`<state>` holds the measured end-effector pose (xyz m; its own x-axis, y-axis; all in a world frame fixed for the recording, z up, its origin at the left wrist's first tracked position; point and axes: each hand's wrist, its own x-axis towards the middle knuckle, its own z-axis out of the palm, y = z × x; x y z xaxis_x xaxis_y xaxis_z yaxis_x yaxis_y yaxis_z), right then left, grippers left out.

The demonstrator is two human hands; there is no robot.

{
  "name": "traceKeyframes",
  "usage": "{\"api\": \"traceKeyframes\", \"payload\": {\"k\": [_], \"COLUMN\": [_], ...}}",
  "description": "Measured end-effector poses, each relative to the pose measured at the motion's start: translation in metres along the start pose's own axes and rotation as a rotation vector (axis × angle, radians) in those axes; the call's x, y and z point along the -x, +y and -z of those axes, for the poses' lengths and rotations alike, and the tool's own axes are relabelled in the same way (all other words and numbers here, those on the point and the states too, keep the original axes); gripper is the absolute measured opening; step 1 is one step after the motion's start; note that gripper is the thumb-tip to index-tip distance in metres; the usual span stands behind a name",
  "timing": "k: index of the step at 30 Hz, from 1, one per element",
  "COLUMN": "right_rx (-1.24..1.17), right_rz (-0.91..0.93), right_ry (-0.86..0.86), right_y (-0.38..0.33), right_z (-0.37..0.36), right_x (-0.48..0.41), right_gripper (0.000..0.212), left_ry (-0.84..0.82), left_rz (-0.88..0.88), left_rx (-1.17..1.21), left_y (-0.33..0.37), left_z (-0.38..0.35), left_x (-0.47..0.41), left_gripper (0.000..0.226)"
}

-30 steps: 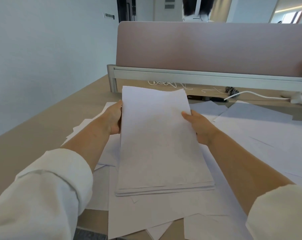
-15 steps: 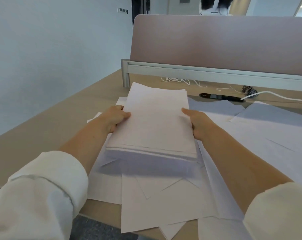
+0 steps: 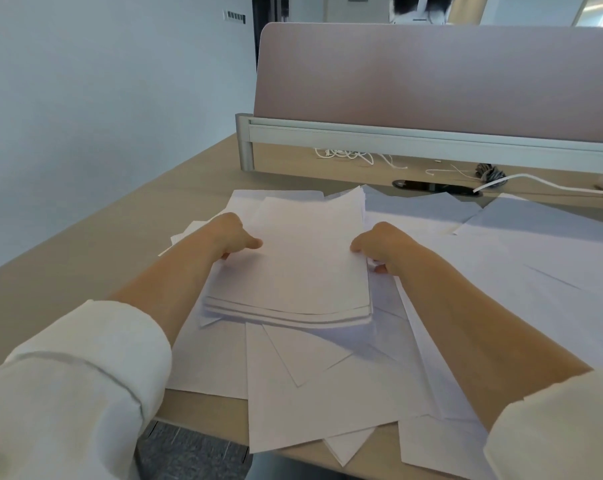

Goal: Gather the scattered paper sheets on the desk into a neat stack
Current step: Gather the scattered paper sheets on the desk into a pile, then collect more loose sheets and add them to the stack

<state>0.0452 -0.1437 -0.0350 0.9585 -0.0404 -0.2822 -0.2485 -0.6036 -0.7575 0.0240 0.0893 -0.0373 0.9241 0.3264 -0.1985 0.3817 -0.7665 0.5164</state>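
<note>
A pale wall (image 3: 102,116) fills the left side of the room. A light wood tabletop (image 3: 85,271) runs from it towards the right. Across the far edge of the tabletop stands a dusty-pink partition screen (image 3: 431,74), seated in a brushed aluminium rail (image 3: 397,136).

Loose paper sheets (image 3: 327,403) cover much of the tabletop at crooked angles. They overlap one another, and a few corners hang past the near edge. White sleeves (image 3: 68,393) frame the lower corners of the view.

The stack of paper (image 3: 307,261) lies over the loose sheets in the middle, its long side pointing away from the person. Its near edge is bowed, with the layers slightly stepped.

The left hand (image 3: 229,235) grips the stack's left edge, and the right hand (image 3: 383,245) grips its right edge. On each hand the thumb is on top and the fingers are curled beneath, clamped on the stack.

Grey carpet (image 3: 189,448) shows below the tabletop. Behind the sheets, tangled white cords (image 3: 348,154) lie under the rail. A white cable (image 3: 542,183) runs from a dark cable slot (image 3: 431,187). A small switch panel (image 3: 234,16) sits high on the wall.
</note>
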Motion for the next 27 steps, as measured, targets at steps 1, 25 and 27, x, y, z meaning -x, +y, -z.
{"api": "traceKeyframes", "payload": {"k": [1,25,27], "right_rx": [-0.015,-0.244,-0.241], "right_rz": [-0.001,0.046,0.053], "right_ry": [0.001,0.070,0.046], "right_y": [0.000,0.031,0.030], "right_z": [0.001,0.006,0.006], "right_x": [0.002,0.002,0.004], "right_gripper": [0.012,0.032,0.034], "left_ry": [0.004,-0.133,-0.096], "left_rz": [0.002,-0.077,-0.150], "left_rx": [-0.001,0.749,0.855], "left_y": [0.000,0.026,0.043], "left_z": [0.000,0.014,0.018], "left_x": [0.000,0.028,0.036], "left_gripper": [0.060,0.023,0.026]}}
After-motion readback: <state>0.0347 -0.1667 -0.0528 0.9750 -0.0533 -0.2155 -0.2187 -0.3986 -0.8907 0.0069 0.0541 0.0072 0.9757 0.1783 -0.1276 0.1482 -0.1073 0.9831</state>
